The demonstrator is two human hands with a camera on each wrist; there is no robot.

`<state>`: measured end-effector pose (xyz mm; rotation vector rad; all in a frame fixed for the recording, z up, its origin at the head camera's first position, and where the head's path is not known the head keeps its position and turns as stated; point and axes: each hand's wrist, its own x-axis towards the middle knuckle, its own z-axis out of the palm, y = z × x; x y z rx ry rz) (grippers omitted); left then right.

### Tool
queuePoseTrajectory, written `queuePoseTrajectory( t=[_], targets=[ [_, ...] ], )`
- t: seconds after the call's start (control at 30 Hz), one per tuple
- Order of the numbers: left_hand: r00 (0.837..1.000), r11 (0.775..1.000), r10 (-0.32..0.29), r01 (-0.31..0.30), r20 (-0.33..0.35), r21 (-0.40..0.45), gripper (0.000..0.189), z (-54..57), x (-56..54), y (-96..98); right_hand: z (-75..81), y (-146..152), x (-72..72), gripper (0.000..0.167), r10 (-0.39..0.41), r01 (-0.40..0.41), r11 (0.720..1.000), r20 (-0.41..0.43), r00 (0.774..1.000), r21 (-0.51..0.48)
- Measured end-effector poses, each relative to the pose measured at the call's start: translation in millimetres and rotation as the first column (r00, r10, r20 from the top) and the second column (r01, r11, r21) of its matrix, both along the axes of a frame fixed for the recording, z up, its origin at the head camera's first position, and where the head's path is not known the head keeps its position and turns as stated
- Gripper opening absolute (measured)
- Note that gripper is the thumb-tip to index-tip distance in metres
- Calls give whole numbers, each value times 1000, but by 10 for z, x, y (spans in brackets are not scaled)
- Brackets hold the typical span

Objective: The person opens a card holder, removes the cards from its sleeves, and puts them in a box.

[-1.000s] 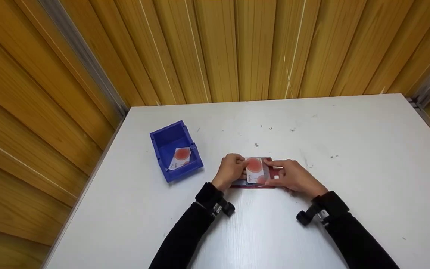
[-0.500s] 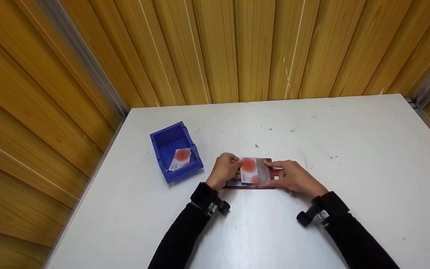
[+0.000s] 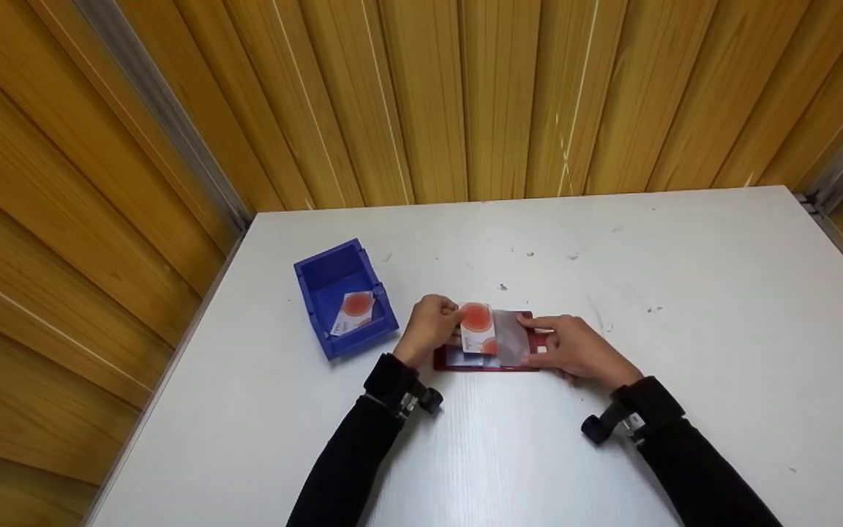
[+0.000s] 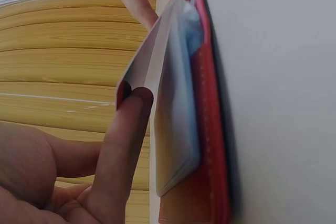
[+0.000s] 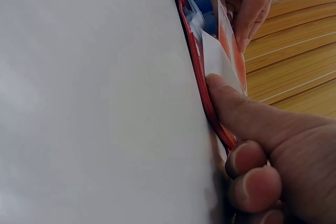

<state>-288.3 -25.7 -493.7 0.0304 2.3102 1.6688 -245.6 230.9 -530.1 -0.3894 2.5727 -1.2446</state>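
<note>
In the head view my left hand [image 3: 427, 328] pinches the left edge of a white card [image 3: 477, 341] printed with red circles. The card lies over the left part of an opened red card holder [image 3: 481, 368] with clear sleeves. A translucent sleeve [image 3: 511, 340] shows just right of the card. My right hand [image 3: 577, 345] grips the holder's right end and that sleeve, thumb and forefinger on them. From the left wrist view, the card [image 4: 145, 66] tilts up from a stack of clear sleeves [image 4: 178, 124], a fingertip behind it. In the right wrist view my thumb [image 5: 231, 98] presses the sleeve.
A blue plastic bin [image 3: 319, 311] stands left of the hands, with another white card [image 3: 355, 311] with red circles inside. The white table [image 3: 656, 278] backs onto wood-patterned panels [image 3: 502, 102].
My left hand has moved left, drawing the card out of the translucent sleeve; more of the sleeve and holder now shows. My right hand has stayed at the holder's right end.
</note>
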Motion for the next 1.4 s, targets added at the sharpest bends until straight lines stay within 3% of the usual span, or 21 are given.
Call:
queuePoseTrajectory(
  t=[0.5,0.7,1.17,1.4],
  targets=[
    [999,998,34,-34,-16,50,9,79,-24,-1,27,-1,13,83,-15,15,1000,10,1000,-1],
    [999,998,39,-37,-35,60,11,159,-34,-62,28,6,6,81,-5,5,1000,7,1000,-11],
    [985,981,150,-138,-83,138,13,405,-174,-431,16,24,7,81,-4,4,1000,4,1000,10],
    [965,962,236,-216,-111,168,17,479,-212,-635,16,2,11,79,-16,15,1000,24,1000,14]
  ],
)
